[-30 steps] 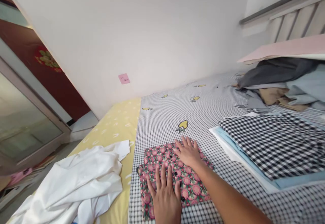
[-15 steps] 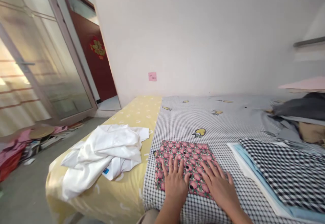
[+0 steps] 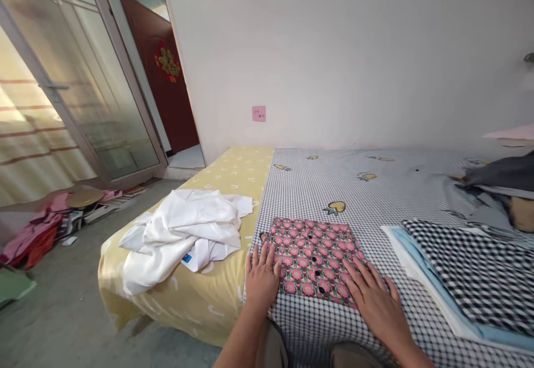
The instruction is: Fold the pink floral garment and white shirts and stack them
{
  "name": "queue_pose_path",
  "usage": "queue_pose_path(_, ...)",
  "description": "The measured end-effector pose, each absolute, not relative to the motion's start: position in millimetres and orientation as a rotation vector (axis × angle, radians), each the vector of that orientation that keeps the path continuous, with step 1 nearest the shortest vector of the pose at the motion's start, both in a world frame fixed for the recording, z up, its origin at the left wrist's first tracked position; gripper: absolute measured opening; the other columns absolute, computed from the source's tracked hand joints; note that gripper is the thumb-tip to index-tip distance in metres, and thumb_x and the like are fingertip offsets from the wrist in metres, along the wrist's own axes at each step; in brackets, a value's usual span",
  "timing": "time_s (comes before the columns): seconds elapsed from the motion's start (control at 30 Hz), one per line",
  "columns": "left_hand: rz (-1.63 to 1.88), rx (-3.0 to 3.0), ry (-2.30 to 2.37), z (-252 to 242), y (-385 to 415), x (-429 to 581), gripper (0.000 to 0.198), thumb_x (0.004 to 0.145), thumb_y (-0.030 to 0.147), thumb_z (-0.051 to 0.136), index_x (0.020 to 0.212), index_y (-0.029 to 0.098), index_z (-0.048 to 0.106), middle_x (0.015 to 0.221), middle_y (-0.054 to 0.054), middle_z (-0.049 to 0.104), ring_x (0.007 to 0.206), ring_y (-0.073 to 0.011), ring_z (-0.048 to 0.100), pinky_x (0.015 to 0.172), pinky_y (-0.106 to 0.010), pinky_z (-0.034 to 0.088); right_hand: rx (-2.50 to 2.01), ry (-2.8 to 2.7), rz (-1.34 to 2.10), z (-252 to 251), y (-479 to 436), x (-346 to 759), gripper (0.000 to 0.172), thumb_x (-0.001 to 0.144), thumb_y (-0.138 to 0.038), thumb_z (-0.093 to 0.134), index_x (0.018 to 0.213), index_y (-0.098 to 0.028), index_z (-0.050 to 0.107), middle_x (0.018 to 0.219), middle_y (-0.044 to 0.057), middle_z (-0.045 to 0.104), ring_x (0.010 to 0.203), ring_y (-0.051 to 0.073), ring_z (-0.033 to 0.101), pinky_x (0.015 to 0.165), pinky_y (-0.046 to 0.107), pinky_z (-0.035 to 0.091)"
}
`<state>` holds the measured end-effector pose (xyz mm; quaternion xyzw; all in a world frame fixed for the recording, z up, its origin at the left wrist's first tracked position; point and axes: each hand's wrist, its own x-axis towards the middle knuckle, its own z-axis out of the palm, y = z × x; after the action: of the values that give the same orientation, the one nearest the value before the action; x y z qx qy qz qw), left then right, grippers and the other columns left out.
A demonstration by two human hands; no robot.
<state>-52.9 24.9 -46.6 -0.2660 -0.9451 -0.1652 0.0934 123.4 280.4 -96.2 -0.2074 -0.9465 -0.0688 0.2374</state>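
A folded pink floral garment (image 3: 314,258) with black buttons lies flat on the black-and-white checked sheet (image 3: 334,184) near the bed's front edge. My left hand (image 3: 261,278) rests open at the garment's left edge, fingers flat and pointing away from me. My right hand (image 3: 374,296) lies open at its right front corner, fingertips on the cloth. Neither hand holds anything.
A crumpled white garment (image 3: 183,232) sits on the yellow sheet (image 3: 225,176) to the left. A folded stack topped by black-and-white gingham (image 3: 467,268) lies to the right, with loose grey and tan clothes (image 3: 500,190) behind. Clutter on the floor (image 3: 54,220) lies by the glass door.
My hands slid off the top of the floral garment to its left edge and right front corner. The view swung left and pulled back from the bed.
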Motion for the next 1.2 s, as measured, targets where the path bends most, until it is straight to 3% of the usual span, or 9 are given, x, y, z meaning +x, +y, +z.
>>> queue_pose_path(0.33, -0.362, -0.776, -2.789, -42.1, 25.9, -49.5, 0.051, 0.102, 0.045, 0.036, 0.151, 0.032, 0.043, 0.161, 0.005, 0.039, 0.152, -0.0272, 0.032, 0.126, -0.051, 0.027, -0.606, -2.596, -0.117, -84.2, 271.2, 121.6, 0.053, 0.1, -0.041, 0.032, 0.151, -0.038, 0.048, 0.156, 0.001, 0.05, 0.145, 0.03, 0.039, 0.114, 0.058, 0.029)
queue_pose_path(0.93, -0.069, -0.8, -2.692, -48.5, 27.5, -57.0, 0.053, 0.1, 0.042, 0.035, 0.151, 0.029, 0.043, 0.16, 0.001, 0.041, 0.15, -0.0302, 0.036, 0.122, -0.051, 0.032, -0.713, -2.603, 0.055, -67.2, 261.7, 116.3, 0.048, 0.104, -0.047, 0.037, 0.149, -0.039, 0.049, 0.158, -0.001, 0.047, 0.148, 0.029, 0.034, 0.117, 0.057, 0.026)
queue_pose_path(1.1, -0.177, -0.821, -2.802, -36.9, 30.6, -63.6, 0.055, 0.1, 0.042, 0.036, 0.153, 0.027, 0.042, 0.162, -0.002, 0.039, 0.152, -0.0333, 0.032, 0.123, -0.055, 0.029, -0.727, -2.619, 0.108, -62.2, 262.3, 115.4, 0.049, 0.104, -0.048, 0.036, 0.15, -0.038, 0.048, 0.159, 0.0, 0.047, 0.148, 0.029, 0.035, 0.118, 0.058, 0.025)
queue_pose_path(1.2, -0.339, -0.902, -2.917, -23.6, 25.1, -84.0, 0.052, 0.103, 0.043, 0.028, 0.15, 0.033, 0.046, 0.16, -0.001, 0.045, 0.148, -0.0301, 0.04, 0.118, -0.056, 0.037, -0.754, -2.637, 0.213, -58.5, 268.8, 116.9, 0.048, 0.103, -0.049, 0.035, 0.147, -0.038, 0.051, 0.157, 0.0, 0.049, 0.147, 0.027, 0.037, 0.118, 0.057, 0.026)
